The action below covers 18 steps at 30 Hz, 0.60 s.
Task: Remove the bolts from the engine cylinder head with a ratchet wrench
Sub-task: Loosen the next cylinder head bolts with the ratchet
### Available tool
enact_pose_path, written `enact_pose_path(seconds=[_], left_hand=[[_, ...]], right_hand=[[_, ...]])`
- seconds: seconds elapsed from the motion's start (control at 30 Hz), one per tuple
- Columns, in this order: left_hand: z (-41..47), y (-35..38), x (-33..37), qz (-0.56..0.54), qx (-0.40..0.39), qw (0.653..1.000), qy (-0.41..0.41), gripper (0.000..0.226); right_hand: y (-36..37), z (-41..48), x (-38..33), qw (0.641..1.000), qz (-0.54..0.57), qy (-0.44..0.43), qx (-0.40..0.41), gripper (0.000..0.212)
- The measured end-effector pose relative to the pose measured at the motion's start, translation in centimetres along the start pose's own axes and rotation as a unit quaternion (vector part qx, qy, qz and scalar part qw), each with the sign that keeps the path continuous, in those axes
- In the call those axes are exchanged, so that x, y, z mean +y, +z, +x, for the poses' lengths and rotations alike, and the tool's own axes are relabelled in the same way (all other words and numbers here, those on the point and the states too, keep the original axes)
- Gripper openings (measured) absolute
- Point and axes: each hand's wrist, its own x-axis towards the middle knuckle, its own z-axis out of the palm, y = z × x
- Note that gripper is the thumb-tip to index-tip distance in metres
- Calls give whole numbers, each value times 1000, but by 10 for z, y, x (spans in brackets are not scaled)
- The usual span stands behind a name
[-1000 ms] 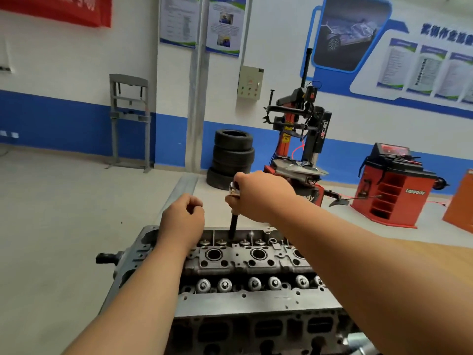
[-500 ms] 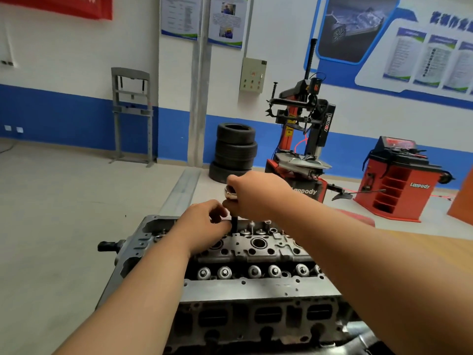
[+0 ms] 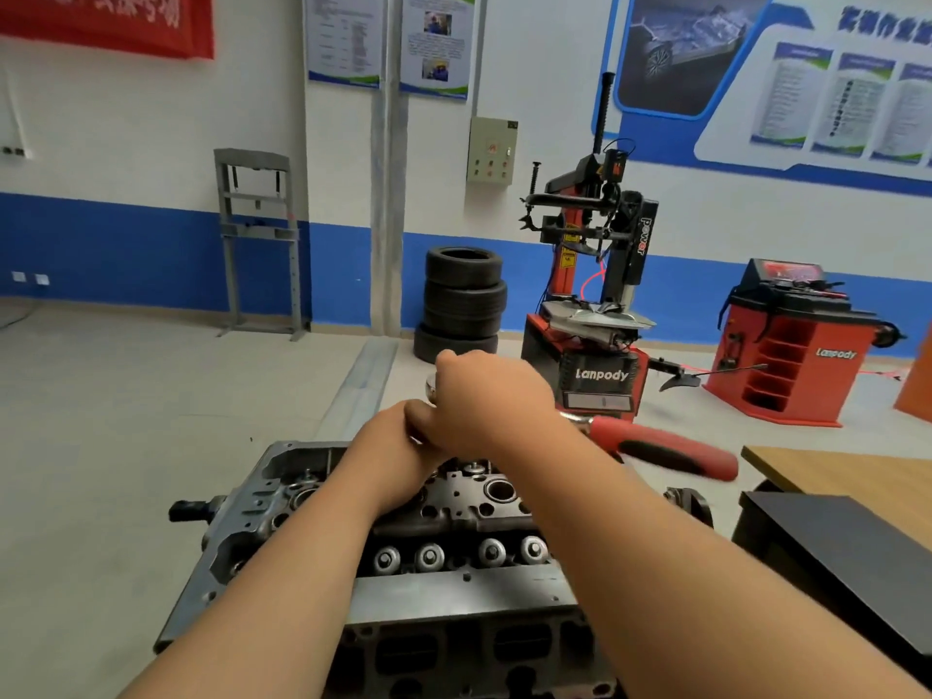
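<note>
Red-handled ratchet wrench (image 3: 660,449) above grey cylinder head (image 3: 454,592)

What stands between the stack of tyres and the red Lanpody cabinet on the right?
A black and red tyre changer stands there, right of the stack of tyres and left of the red cabinet; the head view shows it.

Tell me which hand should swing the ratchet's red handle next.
Right. The right hand grips the ratchet wrench at its head, and its red handle juts out on that side; the left hand is tucked beneath it.
</note>
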Motion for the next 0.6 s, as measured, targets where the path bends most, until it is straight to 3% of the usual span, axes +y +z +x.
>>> enact_pose_path(seconds=[0.17, 0.3, 0.47, 0.6], left_hand=[[4, 4, -2, -48, -36, 998, 21, 8], [7, 6, 3, -36, -47, 998, 22, 18], [3, 7, 8, -18, -26, 999, 21, 21], [2, 6, 9, 137, -6, 990, 26, 29]], right_hand=[[6, 11, 31, 986, 36, -151, 64, 54], [15, 18, 28, 983, 30, -146, 105, 64], [10, 2, 15, 995, 4, -39, 94, 47], [9, -2, -16, 993, 3, 113, -20, 37]])
